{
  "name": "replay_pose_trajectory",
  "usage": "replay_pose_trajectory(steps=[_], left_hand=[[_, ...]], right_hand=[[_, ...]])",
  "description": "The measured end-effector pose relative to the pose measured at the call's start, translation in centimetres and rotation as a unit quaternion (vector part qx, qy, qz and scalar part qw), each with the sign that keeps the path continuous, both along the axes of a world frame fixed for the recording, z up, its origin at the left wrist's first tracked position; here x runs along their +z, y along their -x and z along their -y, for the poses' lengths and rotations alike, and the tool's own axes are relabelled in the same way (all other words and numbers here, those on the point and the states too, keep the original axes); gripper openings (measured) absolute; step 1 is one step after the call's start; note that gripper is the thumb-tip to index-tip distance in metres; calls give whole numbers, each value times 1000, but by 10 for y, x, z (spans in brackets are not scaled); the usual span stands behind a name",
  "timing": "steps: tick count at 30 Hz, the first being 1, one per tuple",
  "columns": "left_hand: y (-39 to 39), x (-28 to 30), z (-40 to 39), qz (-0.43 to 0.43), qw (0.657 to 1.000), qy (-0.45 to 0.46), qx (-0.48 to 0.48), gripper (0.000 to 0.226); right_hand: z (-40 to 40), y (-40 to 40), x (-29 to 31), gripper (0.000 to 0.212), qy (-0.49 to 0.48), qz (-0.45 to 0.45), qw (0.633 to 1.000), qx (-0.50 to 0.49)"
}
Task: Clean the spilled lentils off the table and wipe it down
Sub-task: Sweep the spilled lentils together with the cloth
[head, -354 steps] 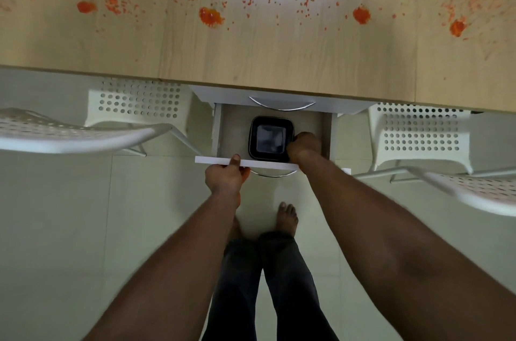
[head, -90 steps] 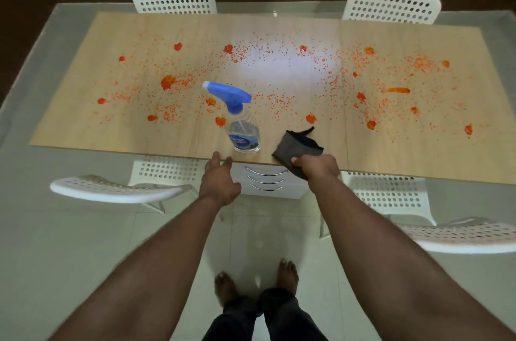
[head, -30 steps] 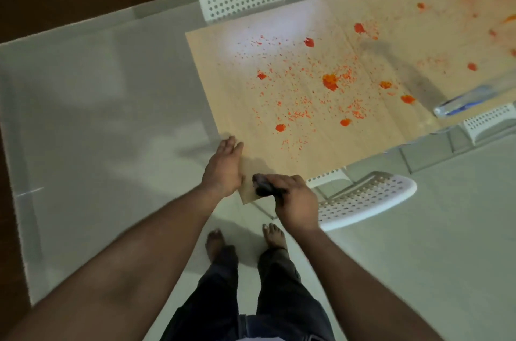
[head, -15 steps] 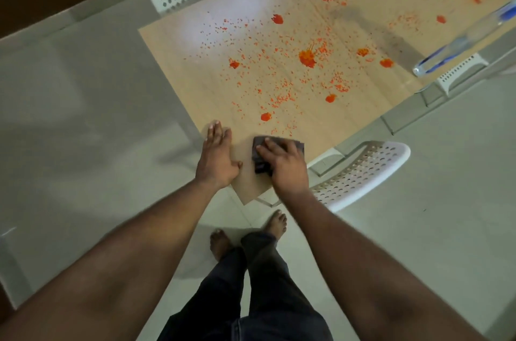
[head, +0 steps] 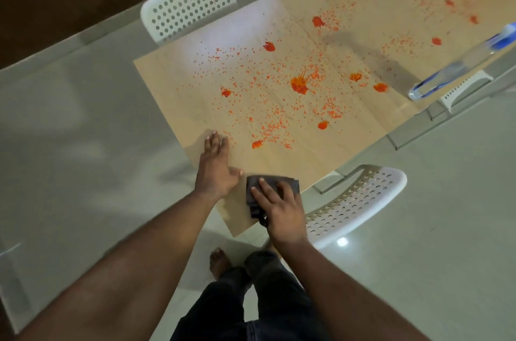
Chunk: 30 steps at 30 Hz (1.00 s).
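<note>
Orange lentils [head: 299, 84] lie scattered in small heaps and loose grains over the light wooden table [head: 245, 33]. I stand at its near corner. My right hand [head: 279, 206] presses flat, fingers spread, on a dark grey cloth [head: 252, 187] on the tabletop by that corner. My left hand [head: 216, 167] rests open on the table's left edge, fingers straight, just left of the cloth. A clear spray bottle with a blue head [head: 463, 64] stands near the table's right edge, blurred.
A white perforated chair [head: 190, 3] stands at the table's far side. Another white chair [head: 354, 201] sits just right of my right hand. A third chair's part [head: 463, 86] shows under the bottle. Pale tiled floor surrounds the table; my bare feet [head: 220, 259] are below.
Over the last second my right hand laid the cloth flat on the table corner and spread its fingers on it. My left hand slid forward along the table edge.
</note>
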State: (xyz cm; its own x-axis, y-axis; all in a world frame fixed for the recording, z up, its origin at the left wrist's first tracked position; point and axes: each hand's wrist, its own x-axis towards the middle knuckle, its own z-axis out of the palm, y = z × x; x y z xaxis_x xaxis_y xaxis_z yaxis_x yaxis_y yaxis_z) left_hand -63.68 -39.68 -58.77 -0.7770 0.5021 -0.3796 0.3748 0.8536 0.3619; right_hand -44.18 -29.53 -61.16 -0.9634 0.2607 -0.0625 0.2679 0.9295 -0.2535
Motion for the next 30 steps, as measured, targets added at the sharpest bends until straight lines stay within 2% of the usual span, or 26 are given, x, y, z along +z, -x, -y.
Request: replay_pose_trajectory(steps=[4, 8, 10, 14, 17, 19, 21, 24, 26, 30], left_hand=[[1, 0, -21, -19, 999, 18, 34, 112], [7, 2, -24, -21, 998, 18, 56, 126], [13, 4, -23, -18, 998, 22, 49, 133], [30, 7, -19, -17, 999, 20, 32, 139], [45, 11, -13, -14, 1000, 16, 20, 146], [59, 12, -6, -13, 1000, 14, 4, 152], [71, 12, 0, -16, 1000, 8, -11, 155], [92, 10, 12, -8, 999, 19, -47, 157], [105, 8, 16, 2, 998, 25, -57, 160], [116, 7, 15, 8, 995, 36, -90, 163]], right_hand=[[-26, 25, -5, 70, -2, -11, 1000, -11], [-72, 88, 7, 56, 1, 2, 999, -43], [-94, 122, 12, 54, 27, 7, 997, -69], [-114, 144, 20, 61, 119, -70, 976, -166], [-94, 122, 27, 66, 143, -124, 969, -161], [-67, 98, 29, 60, 142, -140, 972, -127], [-35, 71, 22, 56, 145, -124, 978, -85], [12, 57, 3, 74, 76, -58, 995, -19], [25, 70, -3, 77, 41, -29, 998, -43], [10, 125, 5, 53, 32, -43, 986, -158]])
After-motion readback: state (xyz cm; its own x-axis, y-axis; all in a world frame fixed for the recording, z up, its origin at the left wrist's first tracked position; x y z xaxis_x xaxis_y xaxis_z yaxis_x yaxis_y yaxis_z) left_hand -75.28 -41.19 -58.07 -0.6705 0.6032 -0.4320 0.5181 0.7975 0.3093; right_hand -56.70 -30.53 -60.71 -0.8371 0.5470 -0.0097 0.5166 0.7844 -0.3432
